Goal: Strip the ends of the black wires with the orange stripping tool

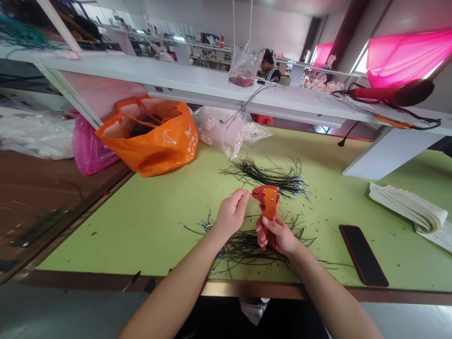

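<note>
My right hand (277, 234) is wrapped round the handles of a red and orange wire stripper (270, 201), held upright above the table. Just left of the tool's jaws, my left hand (233, 209) pinches a thin black wire whose end is at the jaws. Under my hands lies a loose pile of black wires (243, 249), some with blue ends. A second bundle of black wires (271, 177) with blue ends rests behind the tool.
An orange bag (165, 146) and clear plastic bags (221, 127) stand at the back left. On the right are a phone (364, 255) and folded papers (409, 207). A white shelf (197, 82) spans the back, holding a red-handled tool (391, 93). A person (271, 68) sits beyond.
</note>
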{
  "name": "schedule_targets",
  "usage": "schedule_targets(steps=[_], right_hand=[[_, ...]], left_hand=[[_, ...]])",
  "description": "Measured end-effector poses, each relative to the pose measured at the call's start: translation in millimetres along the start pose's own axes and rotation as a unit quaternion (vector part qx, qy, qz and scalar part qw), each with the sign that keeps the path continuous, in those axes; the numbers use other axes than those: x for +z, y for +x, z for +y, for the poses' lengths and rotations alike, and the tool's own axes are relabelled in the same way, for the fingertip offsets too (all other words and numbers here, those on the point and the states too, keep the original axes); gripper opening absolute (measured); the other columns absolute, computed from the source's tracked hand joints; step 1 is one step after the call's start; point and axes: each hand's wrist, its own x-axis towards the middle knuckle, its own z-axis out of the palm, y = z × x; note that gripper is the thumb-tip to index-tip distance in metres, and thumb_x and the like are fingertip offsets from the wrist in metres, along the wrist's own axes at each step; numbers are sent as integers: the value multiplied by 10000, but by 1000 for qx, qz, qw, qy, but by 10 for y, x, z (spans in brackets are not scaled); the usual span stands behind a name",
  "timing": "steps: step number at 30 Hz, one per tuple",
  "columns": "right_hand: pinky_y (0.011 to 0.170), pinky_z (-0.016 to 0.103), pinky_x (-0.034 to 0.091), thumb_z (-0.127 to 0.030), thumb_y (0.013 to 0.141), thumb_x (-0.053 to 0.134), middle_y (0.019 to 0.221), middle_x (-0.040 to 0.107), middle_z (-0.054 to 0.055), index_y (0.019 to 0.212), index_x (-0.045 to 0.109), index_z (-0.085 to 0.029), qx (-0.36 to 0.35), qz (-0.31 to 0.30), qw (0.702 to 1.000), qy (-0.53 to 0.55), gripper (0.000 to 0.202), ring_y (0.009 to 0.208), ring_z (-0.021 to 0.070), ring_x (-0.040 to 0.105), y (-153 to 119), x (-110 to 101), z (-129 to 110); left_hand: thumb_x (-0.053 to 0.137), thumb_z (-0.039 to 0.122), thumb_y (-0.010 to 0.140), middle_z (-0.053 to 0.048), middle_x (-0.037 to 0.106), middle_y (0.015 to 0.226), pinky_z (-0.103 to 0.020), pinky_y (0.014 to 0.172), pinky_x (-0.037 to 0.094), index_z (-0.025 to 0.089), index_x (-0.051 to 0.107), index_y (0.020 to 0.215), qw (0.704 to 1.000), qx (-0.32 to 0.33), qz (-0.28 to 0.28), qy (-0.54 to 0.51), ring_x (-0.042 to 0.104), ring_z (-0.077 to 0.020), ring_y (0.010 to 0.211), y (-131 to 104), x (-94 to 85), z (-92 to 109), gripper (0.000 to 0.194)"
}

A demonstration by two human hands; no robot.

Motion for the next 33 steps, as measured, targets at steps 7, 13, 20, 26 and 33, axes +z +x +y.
schedule_targets(steps=[7,13,20,26,33], right_hand=[[400,214,435,-607,837,771,454,506,-66,727,619,-153,6,-74,997,14,491,355,73,409,-42,-27,-61],[407,220,436,-625,859,729,474,503,-63,750,600,-161,3,-115,993,18,494,366,81,421,-53,-62,-38],[359,189,360,-627,890,706,439,436,-96,709,543,-189,-16,-129,991,34,501,328,61,330,-71,-10,-57],[346,166,322,-629,898,703,441,396,-112,683,490,-201,-26,-179,981,65,524,310,41,264,-105,80,-6],[338,157,310,-593,895,728,436,374,-115,676,490,-199,-19,-161,982,95,509,319,44,243,-159,183,-26]], left_hand=[[413,499,1027,41,490,588,-253,571,395,200,625,908,1000,3,9,-28,473,-135,543,-9,-33,24,386],[409,489,1026,52,462,571,-248,555,377,197,632,925,999,13,13,-38,452,-130,523,-24,-33,40,382],[409,509,1025,56,458,561,-251,560,370,195,632,911,999,23,9,-47,443,-124,511,-37,-54,90,402],[415,647,996,51,420,542,-263,517,332,185,651,901,994,-1,3,-109,401,-132,502,-79,-68,129,527],[545,689,936,49,441,549,-248,479,309,181,655,875,974,-26,-8,-225,387,-116,491,-54,-46,22,523]])
